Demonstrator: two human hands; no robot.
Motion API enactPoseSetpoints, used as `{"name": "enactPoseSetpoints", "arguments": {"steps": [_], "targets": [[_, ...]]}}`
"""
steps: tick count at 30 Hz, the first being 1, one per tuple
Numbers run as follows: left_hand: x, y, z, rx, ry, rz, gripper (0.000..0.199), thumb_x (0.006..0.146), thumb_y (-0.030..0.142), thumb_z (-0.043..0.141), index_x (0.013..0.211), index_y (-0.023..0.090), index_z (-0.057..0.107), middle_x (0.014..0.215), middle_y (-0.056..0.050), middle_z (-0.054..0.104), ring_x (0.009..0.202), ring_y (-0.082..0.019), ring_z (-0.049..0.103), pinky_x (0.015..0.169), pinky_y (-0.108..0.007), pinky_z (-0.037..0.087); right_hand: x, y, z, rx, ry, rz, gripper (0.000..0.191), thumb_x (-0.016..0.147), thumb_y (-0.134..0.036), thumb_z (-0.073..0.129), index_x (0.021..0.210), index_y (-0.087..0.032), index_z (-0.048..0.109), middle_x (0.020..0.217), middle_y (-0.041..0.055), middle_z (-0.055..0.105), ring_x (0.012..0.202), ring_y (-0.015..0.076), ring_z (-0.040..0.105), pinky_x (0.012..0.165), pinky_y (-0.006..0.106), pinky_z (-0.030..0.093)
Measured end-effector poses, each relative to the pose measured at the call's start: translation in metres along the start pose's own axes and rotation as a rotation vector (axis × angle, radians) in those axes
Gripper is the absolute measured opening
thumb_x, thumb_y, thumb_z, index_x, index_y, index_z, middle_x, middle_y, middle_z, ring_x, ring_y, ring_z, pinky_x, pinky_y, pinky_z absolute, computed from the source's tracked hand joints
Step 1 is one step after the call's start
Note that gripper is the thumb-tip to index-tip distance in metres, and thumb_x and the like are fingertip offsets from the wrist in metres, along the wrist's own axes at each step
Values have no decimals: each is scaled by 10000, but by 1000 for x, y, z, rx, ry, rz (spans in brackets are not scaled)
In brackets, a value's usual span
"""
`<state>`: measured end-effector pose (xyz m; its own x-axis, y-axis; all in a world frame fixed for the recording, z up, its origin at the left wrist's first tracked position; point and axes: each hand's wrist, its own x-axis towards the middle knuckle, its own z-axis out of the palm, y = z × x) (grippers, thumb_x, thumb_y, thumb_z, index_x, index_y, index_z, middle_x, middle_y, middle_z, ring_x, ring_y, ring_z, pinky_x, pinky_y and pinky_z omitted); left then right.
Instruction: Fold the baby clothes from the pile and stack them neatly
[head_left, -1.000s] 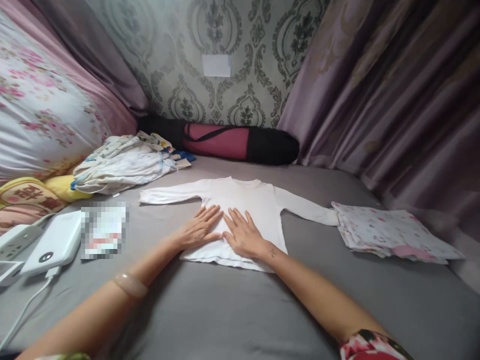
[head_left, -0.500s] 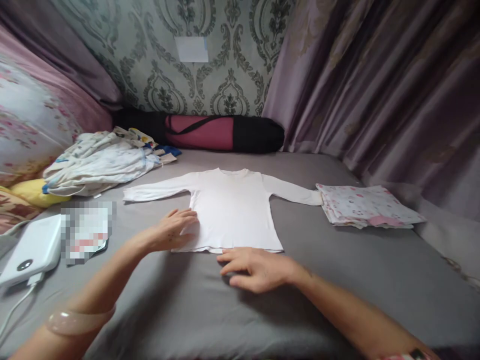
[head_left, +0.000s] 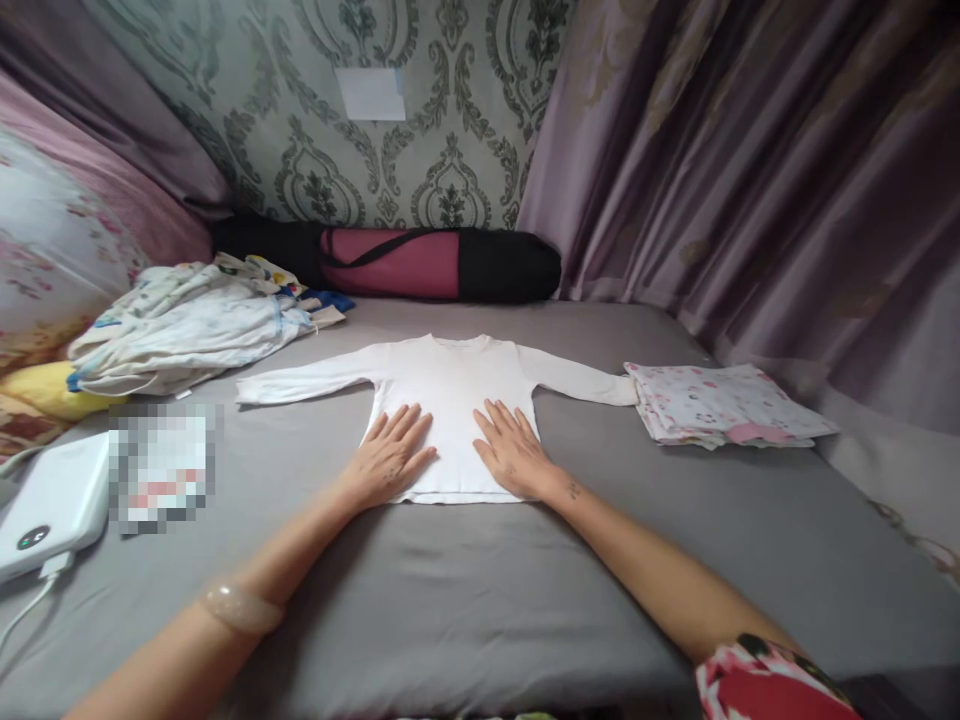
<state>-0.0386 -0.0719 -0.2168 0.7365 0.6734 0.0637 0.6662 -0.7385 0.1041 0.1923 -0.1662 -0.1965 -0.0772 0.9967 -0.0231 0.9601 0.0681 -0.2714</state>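
A small white long-sleeved shirt (head_left: 454,400) lies spread flat on the grey bed sheet (head_left: 450,600), its neck away from me and both sleeves stretched out sideways. My left hand (head_left: 391,455) rests palm down on the lower left of the shirt, fingers spread. On the lower right lies my right hand (head_left: 511,450), also flat with its fingers apart. The hem shows between the two wrists. The end of the right sleeve touches a folded stack of pink-patterned white cloth (head_left: 727,400).
Rumpled pale clothes (head_left: 195,325) lie at the far left. A white power bank (head_left: 56,500) with a cable and a blurred-out item (head_left: 165,465) are nearer on the left. Along the patterned wall runs a black and maroon roll bag (head_left: 390,262). Purple curtains (head_left: 720,150) hang at right.
Both hands have come down flat onto the shirt's lower half, the right one moving forward from below the hem. My view has shifted slightly to the right.
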Motion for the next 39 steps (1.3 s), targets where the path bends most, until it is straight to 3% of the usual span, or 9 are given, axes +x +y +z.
{"name": "enactPoseSetpoints", "arguments": {"steps": [11, 15, 17, 20, 22, 25, 29, 34, 39], "targets": [[-39, -28, -12, -29, -117, 3, 686, 939, 637, 264, 1508, 256, 293, 1588, -62, 214, 1468, -257, 183, 1173, -486, 151, -59, 15, -19, 22, -143, -70, 557, 1017, -415, 215, 1525, -193, 262, 1605, 68, 144, 1480, 211, 74, 1203, 437, 83], [-41, -33, -24, -21, -66, 59, 587, 948, 600, 302, 1439, 299, 417, 1519, -59, 394, 1405, -268, 340, 1156, -505, 159, -75, 16, -34, 22, -176, -89, 542, 1013, -422, 250, 1509, -211, 306, 1596, 77, 202, 1471, 222, 141, 1188, 444, 132], [-28, -35, -36, -34, -66, 90, 485, 971, 541, 292, 1295, 303, 562, 1375, -58, 567, 1281, -258, 499, 1135, -510, 189, -70, 16, -46, 21, -169, -125, 484, 1001, -410, 323, 1438, -233, 431, 1541, 97, 343, 1418, 239, 285, 1159, 451, 185], [10, -37, -52, -61, -60, 109, 410, 984, 441, 303, 1085, 250, 652, 1083, -62, 708, 1008, -228, 649, 1068, -484, 296, -38, 19, -60, 59, -124, -162, 340, 994, -323, 366, 1158, -228, 648, 1220, 90, 639, 1147, 204, 556, 1064, 402, 303], [45, -39, -54, -76, -4, 93, 359, 968, 382, 343, 1114, 222, 630, 1106, -86, 694, 1022, -240, 641, 990, -448, 382, -3, 23, -59, 98, -52, -113, 345, 997, -268, 337, 1082, -202, 665, 1089, 75, 681, 1054, 182, 594, 1005, 360, 349], [101, -42, -43, -97, 72, 16, 339, 946, 274, 347, 1147, 182, 604, 1192, -124, 654, 1080, -254, 617, 929, -413, 448, 59, 31, -46, 52, 69, -20, 381, 996, -254, 310, 1252, -160, 576, 1283, 116, 603, 1222, 196, 504, 1075, 364, 282], [158, -48, -16, -108, 108, -18, 363, 906, 190, 383, 1211, 132, 571, 1292, -168, 593, 1202, -248, 550, 998, -398, 435, 125, 44, -26, -9, 67, 152, 558, 1006, -367, 274, 1475, -68, 320, 1571, 164, 246, 1456, 249, 175, 1168, 425, 110], [179, -54, 8, -88, 97, -234, 527, 984, 389, 272, 1403, 112, 431, 1498, -189, 390, 1397, -318, 339, 1106, -522, 302, 157, 58, -14, -28, 79, 232, 660, 997, -508, 221, 1524, -111, 223, 1598, 162, 147, 1471, 289, 100, 1169, 494, 40], [175, -52, 11, -51, 62, -269, 617, 984, 457, 187, 1482, 122, 329, 1558, -139, 296, 1444, -321, 232, 1152, -513, 203, 160, 60, -8, -3, 114, 242, 659, 992, -528, 243, 1527, -142, 231, 1596, 153, 167, 1473, 283, 80, 1171, 488, -4]]}}
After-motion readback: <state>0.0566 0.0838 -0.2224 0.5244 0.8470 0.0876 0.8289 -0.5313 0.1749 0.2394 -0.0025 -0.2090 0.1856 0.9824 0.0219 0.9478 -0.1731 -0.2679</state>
